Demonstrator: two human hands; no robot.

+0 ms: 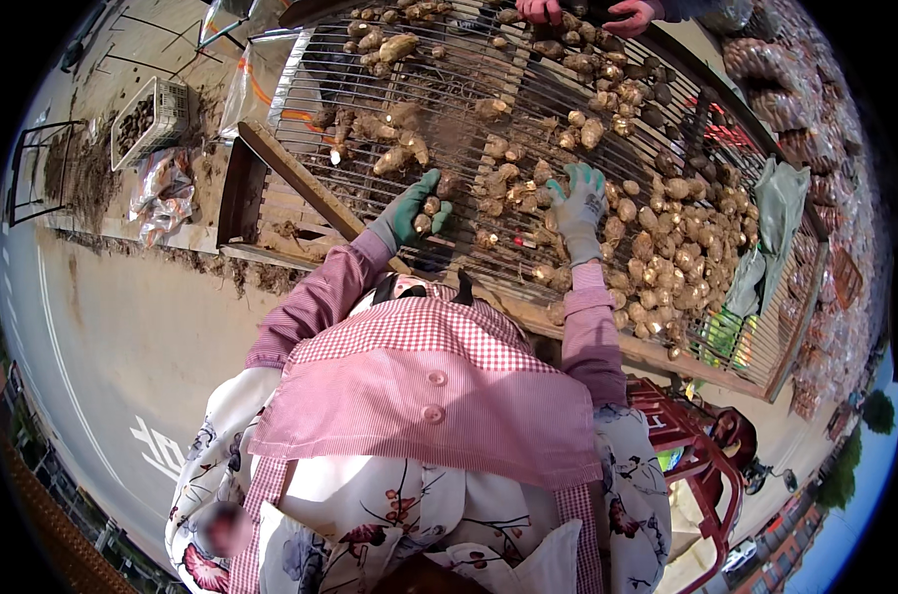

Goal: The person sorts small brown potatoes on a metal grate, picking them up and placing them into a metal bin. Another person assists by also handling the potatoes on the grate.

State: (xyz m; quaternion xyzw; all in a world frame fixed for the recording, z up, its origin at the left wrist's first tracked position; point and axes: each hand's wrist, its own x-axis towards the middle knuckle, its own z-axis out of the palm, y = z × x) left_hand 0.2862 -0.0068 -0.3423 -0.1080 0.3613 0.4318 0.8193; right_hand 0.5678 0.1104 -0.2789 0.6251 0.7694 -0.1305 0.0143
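My left hand (413, 210), in a green and grey work glove, holds small brown taro-like tubers (423, 223) at the near edge of a barred metal sorting rack (449, 82). My right hand (580, 204), in a matching glove, lies palm down with fingers spread over tubers on the bars; whether it grips one cannot be seen. A large heap of small tubers (671, 252) spreads right of it. Bigger, rooty tubers (393, 160) lie beyond my left hand. Between the hands are loose small tubers (512, 185) and root scraps.
Another person's hands (630, 16) are over tubers at the rack's far side. A plastic crate (152, 122) of tubers stands at left on the ground. Filled clear bags (783, 96) are stacked at right. Green plastic sacking (779, 200) hangs on the rack; a red metal-framed vehicle (716, 475) stands lower right.
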